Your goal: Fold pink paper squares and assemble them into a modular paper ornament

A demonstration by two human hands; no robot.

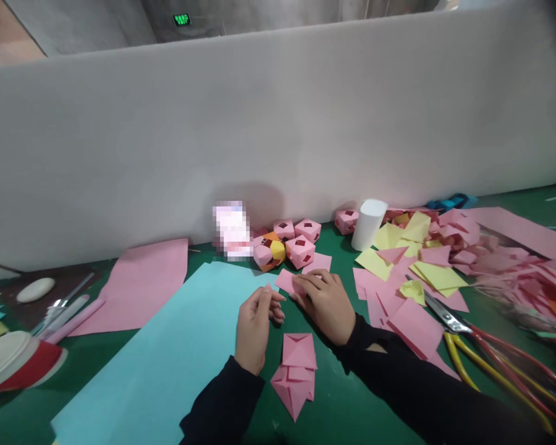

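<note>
Nearest to us are the two black sleeves [225,402], and betw. them, on the green worktop [340,395], we see the folded pink pieces [299,352], partly overlapping, in a row whose long axis points approx. toward us. Beyond this row are both hands. The R hand [322,306] is laid palm down w/ bent fingers, and its fingertips are on a small pink slip [285,281]; if they pinch it or only press it, we cannot tell. The slip comes out from under these fingertips to the left, i.e. toward the L hand [256,321], and its visible part seems to run sideways; the rest is covered, so its full length is unclear to us. The R hand is the nearer one, as it touches the slip, while the L hand is just beside, a bit to the left and closer to us. The L hand has thumb and index tips close together, other fingers half curled; whether smth. small is betw. them, we can't say. Left of it lies the big blue sheet [167,352]; past the slip stand pink paper balls [300,251], and to the right, well apart, the scissors [449,320].
</note>
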